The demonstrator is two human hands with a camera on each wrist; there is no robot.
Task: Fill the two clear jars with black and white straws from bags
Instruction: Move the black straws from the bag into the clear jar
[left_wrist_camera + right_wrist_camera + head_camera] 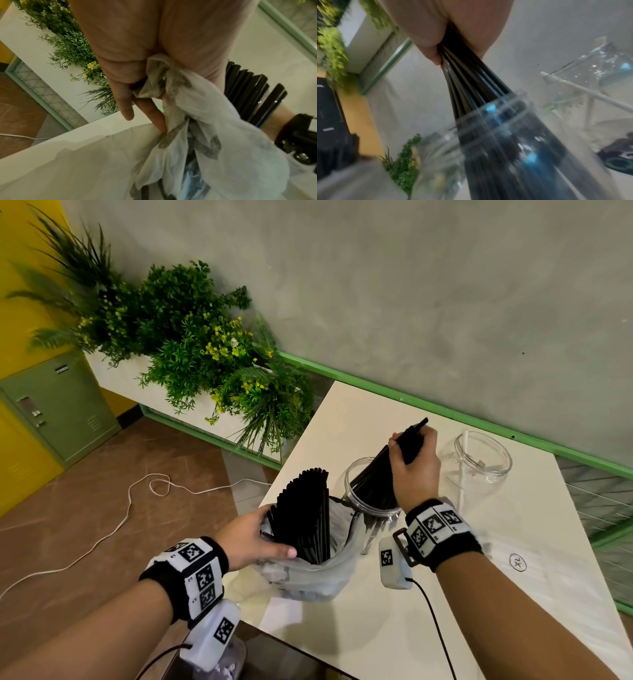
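Note:
My right hand point(412, 463) grips a bundle of black straws point(380, 474) whose lower ends stand inside the nearer clear jar point(359, 501). In the right wrist view the black straws point(471, 83) run from my palm down into that jar point(505, 135). My left hand point(255, 539) holds the rim of a thin plastic bag point(329, 573) from which more black straws point(306, 515) fan upward. The left wrist view shows my fingers point(130, 106) bunching the bag point(197, 128). A second clear jar point(481, 455) further right holds one white straw point(463, 470).
The white table point(479, 594) has its left corner edge close to the bag. Green plants in a white planter point(205, 354) stand beyond that corner. A white cable point(113, 522) lies on the brown floor. A round XL sticker point(517, 561) sits on the table.

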